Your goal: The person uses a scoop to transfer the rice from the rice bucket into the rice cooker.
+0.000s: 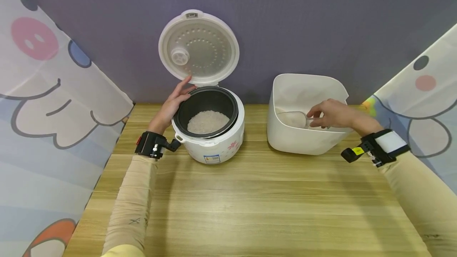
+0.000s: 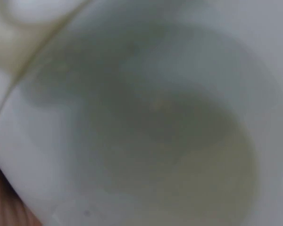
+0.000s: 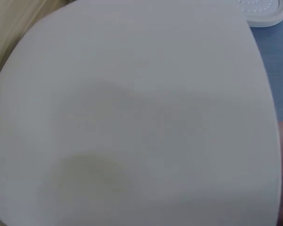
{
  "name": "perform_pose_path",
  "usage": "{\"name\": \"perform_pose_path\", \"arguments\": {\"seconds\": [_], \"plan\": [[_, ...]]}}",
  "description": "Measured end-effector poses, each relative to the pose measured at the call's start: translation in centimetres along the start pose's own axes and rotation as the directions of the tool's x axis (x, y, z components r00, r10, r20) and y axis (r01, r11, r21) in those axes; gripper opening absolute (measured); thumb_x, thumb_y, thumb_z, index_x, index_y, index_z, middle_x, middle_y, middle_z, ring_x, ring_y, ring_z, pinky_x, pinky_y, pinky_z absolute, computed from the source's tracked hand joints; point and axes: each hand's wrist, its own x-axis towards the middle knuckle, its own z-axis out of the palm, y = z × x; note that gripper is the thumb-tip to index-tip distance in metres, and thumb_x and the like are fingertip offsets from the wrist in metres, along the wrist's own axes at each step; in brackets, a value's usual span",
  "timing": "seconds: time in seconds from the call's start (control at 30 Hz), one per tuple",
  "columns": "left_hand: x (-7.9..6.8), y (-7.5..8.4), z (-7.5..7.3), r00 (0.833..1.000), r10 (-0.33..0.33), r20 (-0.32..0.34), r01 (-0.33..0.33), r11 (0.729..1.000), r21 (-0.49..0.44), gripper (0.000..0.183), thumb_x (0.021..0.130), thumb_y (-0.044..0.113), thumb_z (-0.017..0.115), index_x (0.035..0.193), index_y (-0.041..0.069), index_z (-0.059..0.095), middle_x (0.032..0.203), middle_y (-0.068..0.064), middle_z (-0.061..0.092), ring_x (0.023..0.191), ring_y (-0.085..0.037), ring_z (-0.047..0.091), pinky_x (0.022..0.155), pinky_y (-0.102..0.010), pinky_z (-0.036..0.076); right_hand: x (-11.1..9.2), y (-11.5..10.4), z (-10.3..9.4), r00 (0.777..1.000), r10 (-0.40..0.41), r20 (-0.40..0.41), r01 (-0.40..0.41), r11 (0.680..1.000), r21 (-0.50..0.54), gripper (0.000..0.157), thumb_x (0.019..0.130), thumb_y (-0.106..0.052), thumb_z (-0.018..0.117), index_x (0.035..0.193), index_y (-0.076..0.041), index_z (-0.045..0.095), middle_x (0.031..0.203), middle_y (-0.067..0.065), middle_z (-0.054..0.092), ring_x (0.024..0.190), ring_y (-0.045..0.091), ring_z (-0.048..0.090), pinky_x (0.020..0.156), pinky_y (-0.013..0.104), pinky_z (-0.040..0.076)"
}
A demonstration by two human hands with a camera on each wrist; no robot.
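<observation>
The rice cooker (image 1: 228, 150) stands with its lid (image 1: 200, 46) raised. White rice (image 1: 208, 122) lies at the bottom of its dark inner pot (image 1: 210, 97). On the cooker's left rim rests my left hand (image 1: 170, 107), fingers stretched toward the lid's hinge. My right hand (image 1: 330, 113) reaches into a white bin (image 1: 300, 141) and pinches the handle of a pale scoop (image 1: 292, 119). The scoop's bowl lies toward the bin's left side. Blurred white cooker wall (image 2: 179, 141) fills the left wrist view. In the right wrist view, the bin's outer wall (image 3: 155, 117) hides the scoop.
Both containers stand near the back edge of a wooden table (image 1: 250, 201), close to a grey wall (image 1: 285, 23). Cartoon-printed cloths (image 1: 53, 130) hang on the left and right sides. The raised lid leans back toward the wall.
</observation>
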Motion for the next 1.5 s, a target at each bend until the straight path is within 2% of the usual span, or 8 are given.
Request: {"name": "perform_pose_path", "arguments": {"seconds": [0.2,0.4,0.67,0.93,1.17,1.3,1.47,1.5], "plan": [[0.0,-0.2,-0.1,1.000,0.011,0.003,-0.011,1.000,0.008,0.060,0.110,0.017,0.038,0.164,0.037,0.022,0.168,-0.015,0.026,0.147,-0.043,0.036,0.119,-0.062,0.030,0.0,-0.2,0.2,0.997,0.079,0.016,-0.080,0.993,0.085,0.035,0.095,-0.017,0.075,0.119,0.008,0.068,0.094,0.011,0.077,0.067,0.014,0.071,0.064,0.030,0.057],[0.1,-0.3,0.0,1.000,0.011,0.012,-0.012,1.000,0.012,0.060,0.111,0.015,0.036,0.165,0.037,0.021,0.168,-0.013,0.026,0.147,-0.043,0.038,0.119,-0.062,0.030,-0.4,-0.1,0.3,0.987,0.159,0.025,-0.161,0.966,0.204,0.048,0.096,-0.023,0.074,0.127,0.011,0.061,0.094,0.012,0.076,0.069,0.018,0.072,0.066,0.030,0.057],[0.5,-0.3,0.2,1.000,-0.002,0.009,0.002,1.000,0.008,0.059,0.111,0.016,0.037,0.165,0.035,0.020,0.168,-0.012,0.026,0.148,-0.042,0.037,0.117,-0.049,0.039,-1.0,-0.3,-0.4,0.980,0.200,-0.018,-0.188,0.945,0.267,0.046,0.098,-0.023,0.072,0.127,0.012,0.063,0.082,0.008,0.073,0.067,0.019,0.070,0.066,0.027,0.055],[0.7,-0.4,0.3,1.000,-0.003,0.008,0.003,1.000,0.010,0.059,0.111,0.015,0.036,0.165,0.036,0.021,0.168,-0.012,0.027,0.147,-0.039,0.038,0.120,-0.058,0.031,-2.2,-0.2,-1.3,0.967,0.252,-0.037,-0.228,0.921,0.315,0.046,0.101,-0.028,0.069,0.131,0.007,0.065,0.101,0.011,0.077,0.076,0.020,0.075,0.072,0.024,0.057],[0.8,-0.4,0.0,1.000,-0.002,0.002,0.002,1.000,0.009,0.060,0.111,0.016,0.037,0.165,0.037,0.021,0.168,-0.013,0.027,0.147,-0.040,0.037,0.121,-0.059,0.029,-3.5,-0.3,-2.0,0.958,0.271,-0.096,-0.227,0.917,0.329,0.049,0.101,-0.032,0.069,0.136,0.002,0.064,0.092,0.007,0.078,0.080,0.023,0.077,0.074,0.019,0.054],[0.9,-0.5,-0.1,1.000,0.003,0.007,-0.003,1.000,0.026,0.060,0.111,0.016,0.037,0.165,0.036,0.020,0.168,-0.013,0.027,0.149,-0.041,0.035,0.122,-0.061,0.026,-4.2,-0.2,-2.1,0.953,0.281,-0.112,-0.229,0.912,0.339,0.048,0.101,-0.032,0.069,0.136,0.000,0.065,0.093,0.009,0.079,0.082,0.022,0.077,0.075,0.016,0.052],[1.0,-0.7,-0.2,1.000,0.001,0.008,-0.001,1.000,0.023,0.060,0.111,0.016,0.037,0.165,0.037,0.021,0.168,-0.013,0.027,0.149,-0.044,0.033,0.114,-0.041,0.043,-4.8,0.0,-2.0,0.953,0.279,-0.119,-0.221,0.909,0.354,0.048,0.101,-0.031,0.069,0.138,-0.001,0.064,0.103,0.012,0.079,0.084,0.020,0.078,0.075,0.015,0.053],[1.1,-0.7,-0.2,1.000,0.001,0.008,-0.002,1.000,0.021,0.060,0.111,0.015,0.037,0.165,0.037,0.021,0.168,-0.013,0.026,0.149,-0.044,0.034,0.114,-0.040,0.043,-4.9,0.1,-1.9,0.953,0.277,-0.123,-0.219,0.910,0.351,0.048,0.101,-0.031,0.069,0.138,-0.001,0.064,0.105,0.012,0.078,0.084,0.019,0.078,0.075,0.015,0.053]]}}
